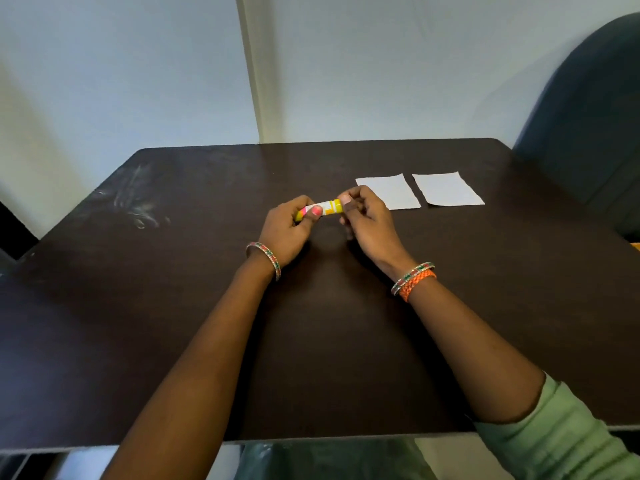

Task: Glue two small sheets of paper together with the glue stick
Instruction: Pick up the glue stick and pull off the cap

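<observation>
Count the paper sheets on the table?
2. Left sheet lies just beyond the right hand, its near corner hidden by the fingers; right sheet lies beside it, apart. No others visible.

The left hand (287, 225) covers the lower half of the glue stick (325, 207), so only its yellow and white middle shows, and the print on the label is too small to read. The right hand (363, 216) hides the stick's right end; whether a cap sits there cannot be told. That hand also covers the near left corner of the left paper sheet (391, 190). The desk (173, 306) runs out of view at the left and right picture edges. A dark chair (588, 116) beyond the desk's far right corner is cut off by the right edge.
</observation>
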